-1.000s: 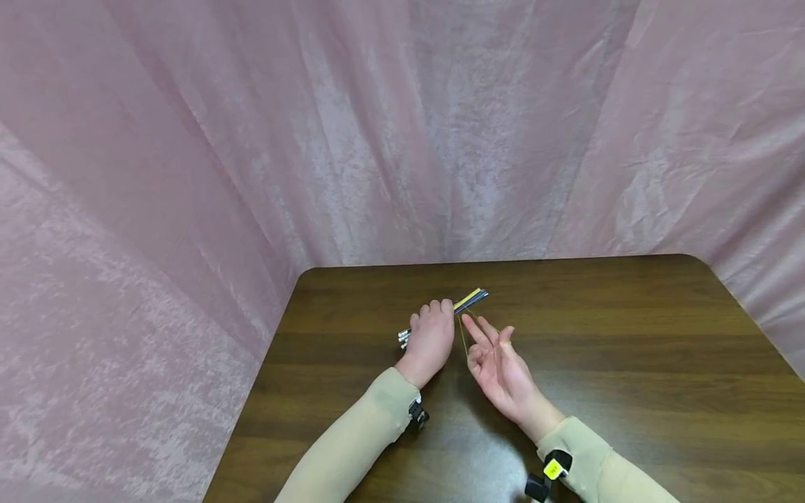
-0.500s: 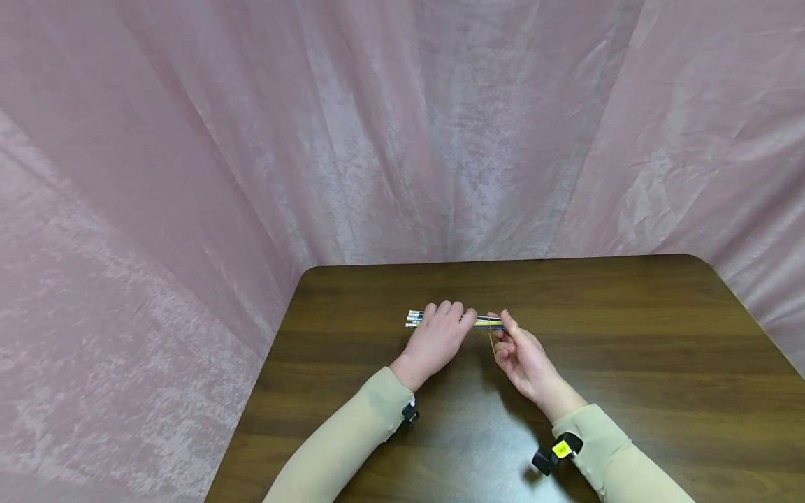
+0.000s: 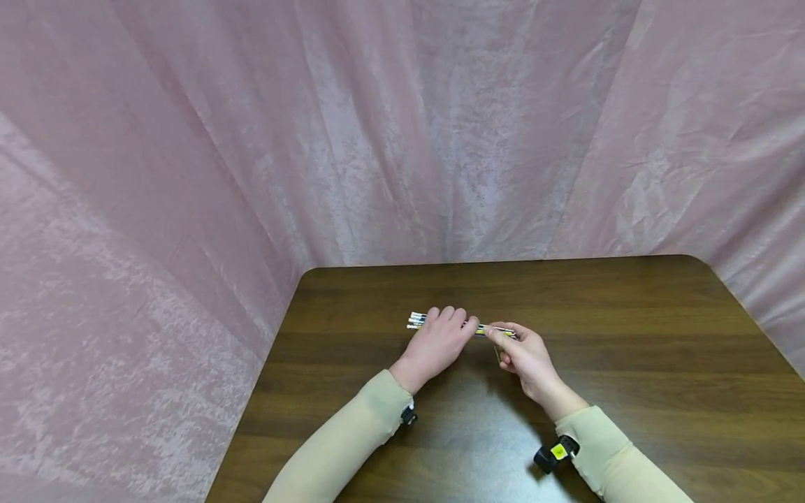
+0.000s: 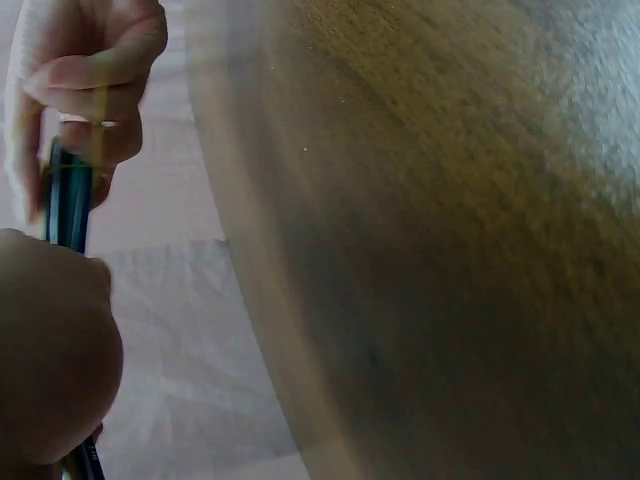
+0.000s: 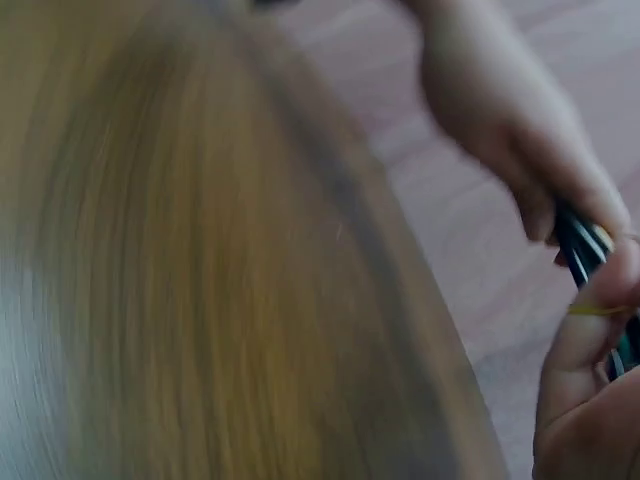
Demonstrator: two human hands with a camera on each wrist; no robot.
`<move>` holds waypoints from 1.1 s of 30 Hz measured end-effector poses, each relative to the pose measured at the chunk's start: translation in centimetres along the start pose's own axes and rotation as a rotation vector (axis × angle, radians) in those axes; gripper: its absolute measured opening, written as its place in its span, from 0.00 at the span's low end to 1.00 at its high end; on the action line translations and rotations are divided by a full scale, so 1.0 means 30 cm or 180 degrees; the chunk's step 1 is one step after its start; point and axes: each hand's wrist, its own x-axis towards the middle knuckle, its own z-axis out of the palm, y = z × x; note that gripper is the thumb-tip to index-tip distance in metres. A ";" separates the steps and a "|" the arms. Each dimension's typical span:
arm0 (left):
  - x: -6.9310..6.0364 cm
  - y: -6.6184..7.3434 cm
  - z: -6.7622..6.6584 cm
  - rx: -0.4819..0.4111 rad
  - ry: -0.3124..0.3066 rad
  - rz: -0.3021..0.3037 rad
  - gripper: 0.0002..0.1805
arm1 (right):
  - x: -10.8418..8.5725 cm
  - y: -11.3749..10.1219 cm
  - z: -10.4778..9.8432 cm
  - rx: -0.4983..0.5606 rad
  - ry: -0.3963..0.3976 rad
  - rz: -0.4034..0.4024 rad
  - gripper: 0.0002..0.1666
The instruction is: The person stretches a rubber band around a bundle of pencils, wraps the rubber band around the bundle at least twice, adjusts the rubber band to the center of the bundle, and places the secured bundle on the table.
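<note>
My left hand (image 3: 437, 345) grips a bundle of pencils from above; their white-tipped ends (image 3: 416, 321) stick out to its left. At the bundle's right end, my right hand (image 3: 527, 360) pinches the pencils between thumb and fingers. A thin yellow rubber band (image 5: 598, 311) runs over a finger of the right hand in the right wrist view. Dark pencils (image 4: 69, 200) span the gap between both hands in the left wrist view, where the band hangs blurred across the right fingers.
The brown wooden table (image 3: 629, 328) lies beneath both hands. Behind it and on both sides hangs a pink curtain (image 3: 402, 140). Dark devices are strapped to both wrists, the right one (image 3: 556, 453) with a yellow label.
The bundle has turned from slanting up to the right to nearly level. The right hand, formerly spread with the band stretched on its fingers, has moved right and closed on the pencils' end.
</note>
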 end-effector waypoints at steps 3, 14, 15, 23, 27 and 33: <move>-0.007 -0.001 -0.005 0.0069 -0.0017 0.0145 0.09 | 0.004 0.004 -0.007 -0.0709 -0.0019 -0.0182 0.24; 0.002 -0.009 -0.015 -0.0359 -0.0237 0.0007 0.07 | 0.015 -0.028 -0.034 -0.1277 -0.0258 -0.0483 0.21; 0.005 -0.011 -0.017 -0.0376 -0.0215 -0.0047 0.07 | 0.016 -0.029 -0.037 -0.1248 -0.0272 -0.0487 0.20; 0.015 -0.006 -0.028 -0.0373 -0.0059 -0.0510 0.16 | 0.009 -0.041 -0.044 -0.1477 -0.0232 -0.0603 0.20; 0.017 0.006 -0.030 -0.0382 -0.0157 -0.0555 0.17 | 0.009 -0.041 -0.042 -0.1806 -0.0197 -0.0669 0.20; 0.015 0.010 -0.026 -0.0252 -0.0268 -0.0496 0.19 | 0.016 -0.035 -0.035 -0.2017 -0.0139 -0.0690 0.20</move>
